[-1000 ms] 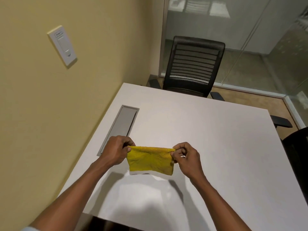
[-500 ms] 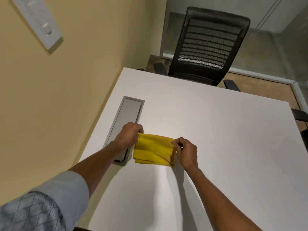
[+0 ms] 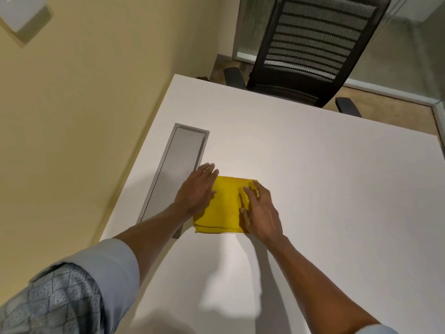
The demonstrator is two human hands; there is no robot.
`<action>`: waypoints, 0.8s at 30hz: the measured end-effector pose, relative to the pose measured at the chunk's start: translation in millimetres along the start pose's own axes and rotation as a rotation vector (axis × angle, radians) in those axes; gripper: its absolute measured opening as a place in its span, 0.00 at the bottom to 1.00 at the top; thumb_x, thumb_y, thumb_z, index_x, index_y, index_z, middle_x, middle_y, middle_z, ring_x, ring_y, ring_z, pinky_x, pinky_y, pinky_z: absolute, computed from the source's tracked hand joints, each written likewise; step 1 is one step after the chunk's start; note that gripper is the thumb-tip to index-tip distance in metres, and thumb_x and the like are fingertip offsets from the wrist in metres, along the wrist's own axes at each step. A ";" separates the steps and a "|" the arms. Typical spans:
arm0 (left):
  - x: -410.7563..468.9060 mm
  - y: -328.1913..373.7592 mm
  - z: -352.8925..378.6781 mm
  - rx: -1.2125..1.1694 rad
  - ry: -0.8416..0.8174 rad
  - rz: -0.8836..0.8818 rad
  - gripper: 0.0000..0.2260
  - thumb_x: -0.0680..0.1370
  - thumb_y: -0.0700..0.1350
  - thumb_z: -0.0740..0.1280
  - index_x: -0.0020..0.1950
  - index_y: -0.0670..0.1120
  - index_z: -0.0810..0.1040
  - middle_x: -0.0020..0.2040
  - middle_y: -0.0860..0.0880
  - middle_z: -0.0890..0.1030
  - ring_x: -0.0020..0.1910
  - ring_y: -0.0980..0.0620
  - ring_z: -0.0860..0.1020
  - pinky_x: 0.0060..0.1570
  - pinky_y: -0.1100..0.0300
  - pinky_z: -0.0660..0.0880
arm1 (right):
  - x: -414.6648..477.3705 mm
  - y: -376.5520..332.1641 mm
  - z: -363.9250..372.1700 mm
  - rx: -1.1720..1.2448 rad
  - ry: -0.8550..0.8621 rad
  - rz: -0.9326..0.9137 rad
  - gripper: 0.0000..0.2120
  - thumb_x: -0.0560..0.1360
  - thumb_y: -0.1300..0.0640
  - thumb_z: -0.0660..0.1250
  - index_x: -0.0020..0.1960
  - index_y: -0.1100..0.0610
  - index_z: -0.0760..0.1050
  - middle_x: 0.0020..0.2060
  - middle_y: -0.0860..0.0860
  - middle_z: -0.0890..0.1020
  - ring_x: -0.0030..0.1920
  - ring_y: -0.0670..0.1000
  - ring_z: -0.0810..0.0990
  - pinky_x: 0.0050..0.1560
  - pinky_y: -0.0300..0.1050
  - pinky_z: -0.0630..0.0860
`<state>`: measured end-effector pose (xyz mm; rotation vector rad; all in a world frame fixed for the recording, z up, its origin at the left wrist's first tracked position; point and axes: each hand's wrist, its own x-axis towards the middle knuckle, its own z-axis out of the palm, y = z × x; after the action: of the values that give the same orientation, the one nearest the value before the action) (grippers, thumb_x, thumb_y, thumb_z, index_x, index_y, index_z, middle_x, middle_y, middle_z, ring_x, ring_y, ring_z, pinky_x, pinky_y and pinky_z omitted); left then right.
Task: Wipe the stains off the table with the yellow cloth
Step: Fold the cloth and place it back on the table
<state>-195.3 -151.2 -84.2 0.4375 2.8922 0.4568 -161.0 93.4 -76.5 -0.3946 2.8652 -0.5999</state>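
Note:
The yellow cloth (image 3: 225,208) lies folded flat on the white table (image 3: 325,189), just right of the grey cable hatch. My left hand (image 3: 196,192) rests flat over the cloth's left edge, fingers spread and pointing away from me. My right hand (image 3: 261,213) lies flat on the cloth's right side, fingers apart. Neither hand grips the cloth; both press on it. I see no stains on the table surface.
A long grey cable hatch (image 3: 178,169) is set into the table near the yellow wall (image 3: 84,116). A black mesh office chair (image 3: 310,47) stands at the far edge. A wall switch plate (image 3: 19,13) is at top left.
The cloth was held up by its two top corners; now it lies folded on the table. Both hands have let go and flattened on it. The view has tilted downward.

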 end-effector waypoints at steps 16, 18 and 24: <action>-10.8 -35.8 39.3 0.318 -0.354 0.210 0.63 0.73 0.81 0.56 0.85 0.38 0.32 0.85 0.36 0.31 0.87 0.37 0.33 0.87 0.43 0.38 | -11.2 6.8 36.7 -0.151 -0.322 -0.012 0.46 0.81 0.37 0.63 0.85 0.63 0.46 0.85 0.63 0.41 0.85 0.64 0.40 0.85 0.57 0.53; -11.6 -33.1 40.3 0.321 -0.347 0.197 0.63 0.73 0.81 0.57 0.85 0.38 0.32 0.86 0.36 0.31 0.87 0.37 0.34 0.87 0.43 0.38 | -11.0 6.4 35.7 -0.139 -0.330 -0.005 0.48 0.80 0.40 0.68 0.85 0.62 0.47 0.85 0.63 0.41 0.86 0.63 0.41 0.85 0.58 0.54; -14.1 -10.1 30.1 0.342 -0.387 0.125 0.61 0.76 0.73 0.69 0.86 0.38 0.35 0.87 0.35 0.34 0.87 0.36 0.35 0.87 0.41 0.41 | -19.2 12.6 6.6 -0.103 -0.282 0.029 0.39 0.81 0.45 0.67 0.85 0.58 0.54 0.85 0.61 0.54 0.85 0.62 0.55 0.82 0.58 0.62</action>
<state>-177.9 -156.7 -113.9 0.6758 2.5698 -0.1053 -144.1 107.8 -85.3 -0.4166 2.6316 -0.3598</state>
